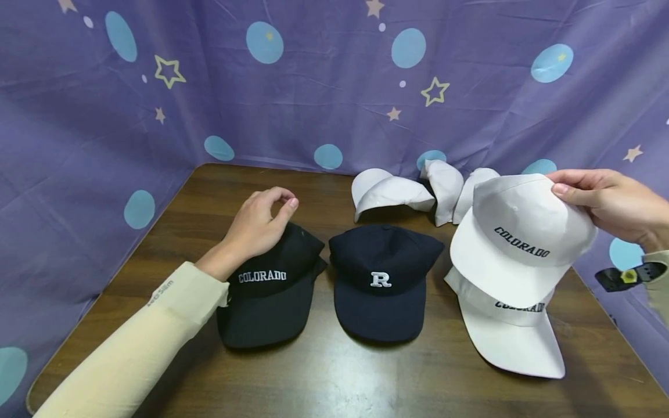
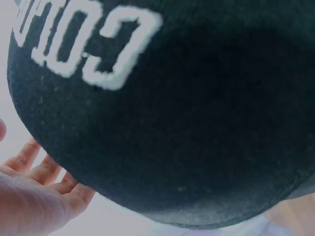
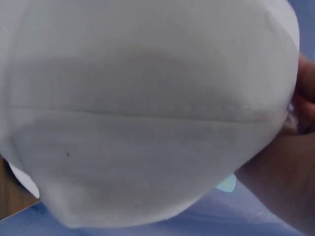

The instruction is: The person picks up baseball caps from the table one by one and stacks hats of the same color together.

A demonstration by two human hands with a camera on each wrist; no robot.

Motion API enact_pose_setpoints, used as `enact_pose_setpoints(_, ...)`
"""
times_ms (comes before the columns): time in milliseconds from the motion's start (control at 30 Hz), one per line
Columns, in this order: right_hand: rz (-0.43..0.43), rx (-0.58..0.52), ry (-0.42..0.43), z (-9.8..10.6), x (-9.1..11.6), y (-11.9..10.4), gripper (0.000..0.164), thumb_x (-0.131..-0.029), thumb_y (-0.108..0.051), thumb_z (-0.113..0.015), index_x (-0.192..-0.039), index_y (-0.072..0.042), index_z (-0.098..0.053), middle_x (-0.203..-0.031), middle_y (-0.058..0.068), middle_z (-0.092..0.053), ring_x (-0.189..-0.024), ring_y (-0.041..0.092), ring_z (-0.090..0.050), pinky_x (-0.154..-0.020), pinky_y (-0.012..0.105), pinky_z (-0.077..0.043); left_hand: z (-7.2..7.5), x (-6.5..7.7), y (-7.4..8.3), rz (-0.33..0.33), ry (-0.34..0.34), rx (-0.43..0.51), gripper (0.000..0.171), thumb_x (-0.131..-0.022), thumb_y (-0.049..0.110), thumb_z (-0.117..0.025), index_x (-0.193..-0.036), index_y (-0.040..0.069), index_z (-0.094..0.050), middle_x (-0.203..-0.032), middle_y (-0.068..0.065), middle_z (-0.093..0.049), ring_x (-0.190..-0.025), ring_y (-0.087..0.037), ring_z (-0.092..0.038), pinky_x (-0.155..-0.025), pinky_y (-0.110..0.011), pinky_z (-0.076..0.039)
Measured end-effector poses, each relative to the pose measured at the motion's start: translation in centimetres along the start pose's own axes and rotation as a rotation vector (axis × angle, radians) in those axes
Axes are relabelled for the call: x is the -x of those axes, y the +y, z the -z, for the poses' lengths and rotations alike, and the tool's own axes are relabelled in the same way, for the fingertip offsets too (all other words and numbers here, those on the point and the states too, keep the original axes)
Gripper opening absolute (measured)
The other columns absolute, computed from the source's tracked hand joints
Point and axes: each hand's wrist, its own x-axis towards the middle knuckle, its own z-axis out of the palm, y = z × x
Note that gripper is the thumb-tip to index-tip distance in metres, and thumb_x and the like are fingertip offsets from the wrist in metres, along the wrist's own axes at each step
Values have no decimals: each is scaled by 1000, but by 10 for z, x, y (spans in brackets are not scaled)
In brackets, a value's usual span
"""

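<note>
My right hand pinches the top of a white cap marked COLORADO. This cap hangs over a second white COLORADO cap on the table and overlaps it. In the right wrist view, the raised cap's crown fills most of the picture, with part of the hand at the right edge. My left hand is above a black COLORADO cap, fingers loosely bent and holding nothing. The left wrist view shows that black crown close up beside the hand.
A navy cap with a white R sits between the black and white caps. Several more white caps lie along the back of the wooden table. A purple curtain with stars and blue dots surrounds the back and sides.
</note>
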Motion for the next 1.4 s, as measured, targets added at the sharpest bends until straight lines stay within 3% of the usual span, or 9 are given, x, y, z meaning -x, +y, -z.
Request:
enact_pose_setpoints(100, 48, 55, -119, 3, 1, 2, 45, -111, -5, -36, -129, -31, -68, -113, -6, -73, -87, 15, -72, -69, 34, -59, 0, 1, 0, 1, -3, -1, 39, -109, 37, -46, -125, 6, -65, -121, -11, -67, -119, -33, -54, -101, -52, -40)
enact_pose_setpoints(267, 114, 34, -311, 10, 6, 8, 51, -109, 6, -31, -137, -21, -64, -117, 1, -73, -91, 18, -73, -71, 36, -60, 1, 1, -1, -2, 0, 1, 39, -109, 37, -46, -125, 6, -65, -121, -11, -67, -119, -33, -54, -101, -52, -40)
enact_pose_setpoints(500, 154, 46, -478, 11, 10, 17, 46, -106, 13, -29, -139, 0, -57, -119, 9, -72, -97, 22, -73, -76, 37, -60, 1, 0, -2, -5, -2, 0, 39, -109, 36, -47, -125, 6, -65, -121, -11, -67, -121, -35, -55, -102, -52, -40)
enact_pose_setpoints(667, 144, -6, -603, 7, 10, 24, 42, -105, 15, -27, -138, 7, -53, -121, 13, -70, -101, 22, -71, -81, 38, -59, 1, 0, -1, -4, -5, 2, 39, -109, 36, -47, -126, 6, -65, -121, -12, -67, -122, -35, -54, -104, -53, -39)
enact_pose_setpoints(933, 97, 8, -638, -2, 10, 37, 40, -106, 12, -29, -138, 7, -54, -116, 18, -70, -98, 22, -72, -77, 40, -61, -1, 0, 0, 9, -15, 1, 40, -109, 38, -47, -127, 7, -64, -122, -11, -67, -122, -34, -54, -104, -53, -39)
enact_pose_setpoints(1233, 108, -141, -745, 2, 14, 33, 46, -103, 18, -19, -138, 13, -49, -125, 25, -64, -102, 31, -72, -76, 47, -61, 0, 0, -2, 2, -5, -9, 38, -109, 36, -48, -125, 6, -65, -122, -12, -67, -122, -35, -54, -106, -53, -38)
enact_pose_setpoints(1400, 53, -34, -696, 0, 16, 35, 41, -106, 12, -25, -135, 9, -54, -123, 24, -66, -97, 30, -73, -72, 46, -61, -1, 0, -1, -4, -9, -6, 38, -109, 37, -47, -125, 7, -65, -121, -11, -67, -120, -34, -55, -104, -53, -39)
